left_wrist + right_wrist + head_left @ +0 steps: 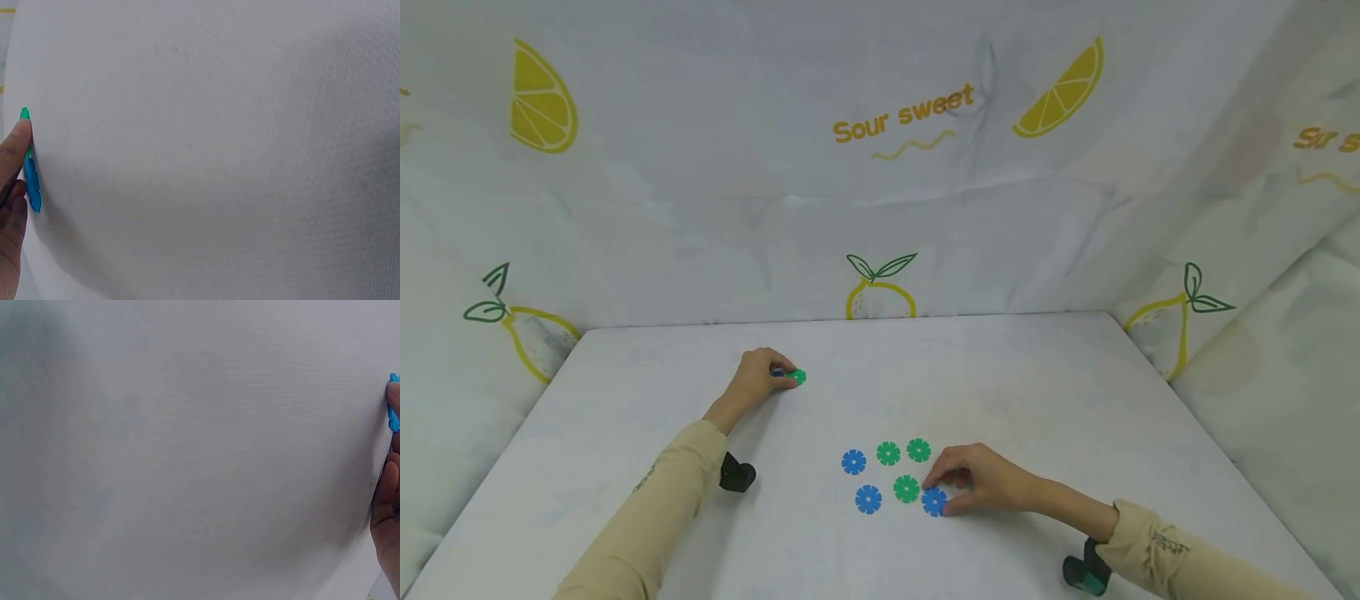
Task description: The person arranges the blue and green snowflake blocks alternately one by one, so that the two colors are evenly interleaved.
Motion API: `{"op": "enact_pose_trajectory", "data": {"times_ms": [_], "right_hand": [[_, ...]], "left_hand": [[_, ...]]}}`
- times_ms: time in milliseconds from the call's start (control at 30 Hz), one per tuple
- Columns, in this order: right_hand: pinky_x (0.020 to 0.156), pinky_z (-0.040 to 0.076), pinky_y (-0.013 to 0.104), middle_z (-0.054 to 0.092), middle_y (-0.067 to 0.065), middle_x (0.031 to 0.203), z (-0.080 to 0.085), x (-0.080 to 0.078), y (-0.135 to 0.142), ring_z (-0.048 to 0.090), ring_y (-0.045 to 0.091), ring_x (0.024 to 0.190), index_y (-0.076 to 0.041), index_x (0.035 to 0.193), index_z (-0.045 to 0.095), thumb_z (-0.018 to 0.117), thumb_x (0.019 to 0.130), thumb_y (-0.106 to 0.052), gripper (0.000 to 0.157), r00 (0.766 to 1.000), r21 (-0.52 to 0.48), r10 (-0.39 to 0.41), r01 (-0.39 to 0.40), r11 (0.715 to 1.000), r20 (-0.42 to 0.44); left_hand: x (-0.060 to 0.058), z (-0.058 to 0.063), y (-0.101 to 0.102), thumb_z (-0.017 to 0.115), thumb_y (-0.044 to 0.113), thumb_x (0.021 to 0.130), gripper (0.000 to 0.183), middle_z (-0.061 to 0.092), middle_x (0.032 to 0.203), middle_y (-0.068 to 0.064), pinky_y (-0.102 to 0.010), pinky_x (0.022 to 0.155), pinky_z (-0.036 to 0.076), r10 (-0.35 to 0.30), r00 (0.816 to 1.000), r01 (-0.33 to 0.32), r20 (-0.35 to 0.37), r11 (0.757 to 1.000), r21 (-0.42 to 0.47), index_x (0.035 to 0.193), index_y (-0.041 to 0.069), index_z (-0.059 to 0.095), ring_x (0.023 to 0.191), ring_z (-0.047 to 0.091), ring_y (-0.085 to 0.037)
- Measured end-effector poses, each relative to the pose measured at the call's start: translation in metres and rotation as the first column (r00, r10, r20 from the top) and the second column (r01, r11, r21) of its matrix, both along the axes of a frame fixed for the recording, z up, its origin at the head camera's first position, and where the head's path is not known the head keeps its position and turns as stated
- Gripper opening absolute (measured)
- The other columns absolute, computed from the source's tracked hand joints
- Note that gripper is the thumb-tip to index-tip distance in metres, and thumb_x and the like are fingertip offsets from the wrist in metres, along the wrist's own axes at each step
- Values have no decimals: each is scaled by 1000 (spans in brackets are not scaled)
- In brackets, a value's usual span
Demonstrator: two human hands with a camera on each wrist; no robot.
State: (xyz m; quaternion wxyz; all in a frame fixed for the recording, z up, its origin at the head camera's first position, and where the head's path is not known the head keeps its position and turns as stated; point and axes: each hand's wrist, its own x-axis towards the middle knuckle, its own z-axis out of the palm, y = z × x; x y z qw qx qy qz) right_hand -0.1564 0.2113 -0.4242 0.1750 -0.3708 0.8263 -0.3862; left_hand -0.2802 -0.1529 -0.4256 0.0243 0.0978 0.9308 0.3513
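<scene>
Notably, five loose discs (888,447) in head view alone; left hand (758,377) round blue-green pair (33,187), right hand (988,479) round blue disc (934,503).

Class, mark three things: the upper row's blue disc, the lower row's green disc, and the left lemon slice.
Upper blue disc (853,456): head view, just above its centre.
Lower green disc (906,483): head view, just above its centre.
Left lemon slice (546,104): head view, middle segment.

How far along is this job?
Looks done: a green piece and a blue piece sit together at the left hand, though whether they interlock is unclear. In hand: the right hand pinches a blue disc. Remaining, probably: three green discs and two other blue discs, lying separately on the table.
</scene>
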Motion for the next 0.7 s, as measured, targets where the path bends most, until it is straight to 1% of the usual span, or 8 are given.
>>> {"op": "enact_pose_trajectory", "data": {"times_ms": [133, 300, 400, 533, 700], "right_hand": [[71, 51, 20, 67, -2, 101, -1, -1, -1, 57, 7, 83, -9, 106, 72, 78, 80, -15, 28, 1000, 16, 5, -5, 1000, 8], [70, 51, 20, 66, -4, 101, -1, -2, 0, 55, 6, 82, -11, 106, 72, 79, 79, -17, 28, 999, 35, 9, -10, 999, 32], [70, 51, 20, 65, -5, 101, -2, -4, 1, 54, 6, 83, -12, 107, 72, 79, 80, -19, 29, 999, 41, 18, -20, 999, 37], [70, 52, 20, 64, -4, 100, 0, -6, 1, 54, 7, 82, -12, 106, 72, 79, 79, -19, 29, 999, 48, 54, -54, 997, 1], [66, 51, 19, 61, -6, 94, 5, -8, -2, 52, 4, 78, -13, 104, 73, 80, 78, -19, 27, 995, 100, 79, -74, 992, -52]], "left_hand": [[1, -2, 0, 76, 5, 80, 21, 62, 110, -22, -47, 93, 46, -1, 1000, 1, -10, 1000, 5, 98, -5, 71, 106, 56, -37], [-1, -5, -1, 77, 6, 79, 21, 63, 108, -21, -47, 92, 47, 3, 1000, -3, -13, 1000, 4, 97, -4, 71, 104, 57, -36], [-1, -5, 0, 77, 6, 79, 21, 63, 108, -21, -47, 93, 46, 7, 1000, -7, -8, 1000, 1, 97, -5, 71, 104, 57, -36], [1, -3, 1, 77, 5, 79, 22, 63, 108, -21, -47, 93, 46, 6, 1000, -6, 1, 1000, 8, 98, -5, 71, 105, 56, -36], [1, 0, 1, 76, 5, 80, 22, 62, 108, -21, -47, 93, 46, 1, 1000, -1, -5, 1000, 11, 98, -5, 71, 104, 56, -36]]}}
